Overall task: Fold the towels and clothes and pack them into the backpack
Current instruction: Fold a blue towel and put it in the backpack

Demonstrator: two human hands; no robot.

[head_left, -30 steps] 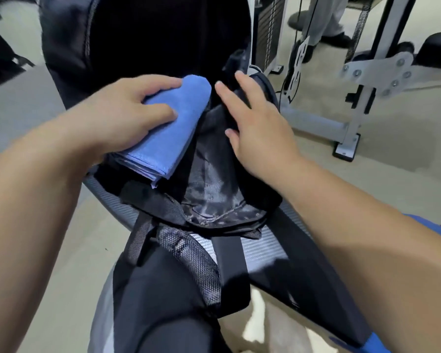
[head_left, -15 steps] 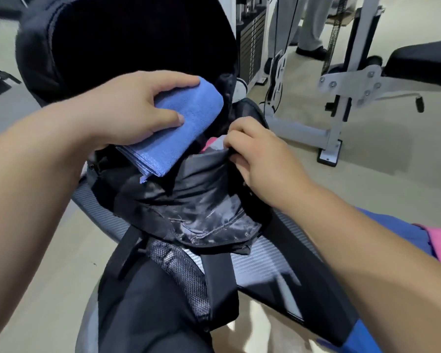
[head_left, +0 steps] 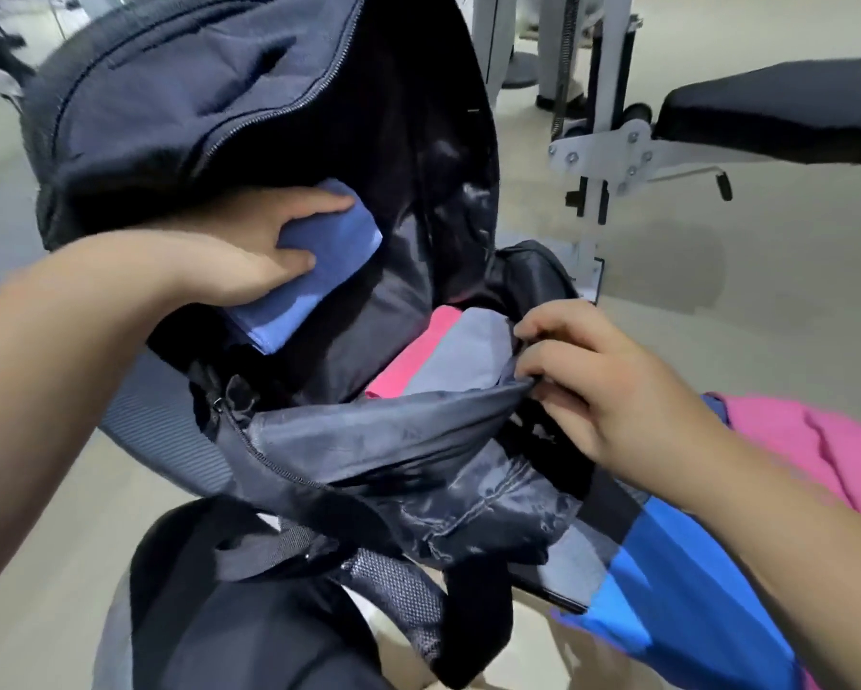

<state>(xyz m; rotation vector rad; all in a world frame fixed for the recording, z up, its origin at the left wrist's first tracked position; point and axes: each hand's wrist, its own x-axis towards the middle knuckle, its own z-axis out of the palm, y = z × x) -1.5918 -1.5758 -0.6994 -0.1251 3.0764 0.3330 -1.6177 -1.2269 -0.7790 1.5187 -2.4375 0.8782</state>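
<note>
Blue, soft and folded into a flat pad, the towel (head_left: 319, 261) sits clamped between thumb and fingers of the left hand (head_left: 249, 246) at ten o'clock, just inside the mouth of the limp dark nylon backpack (head_left: 194, 107), while the right hand (head_left: 602, 385) at four o'clock pinches the slick lining rim (head_left: 393, 430) to hold it wide above a pink cloth (head_left: 418, 351) and a grey cloth (head_left: 463, 361) lying inside. If that pinch slips, the floppy rim may sag and snag the towel, and a slack grip could let its layers fan open
</note>
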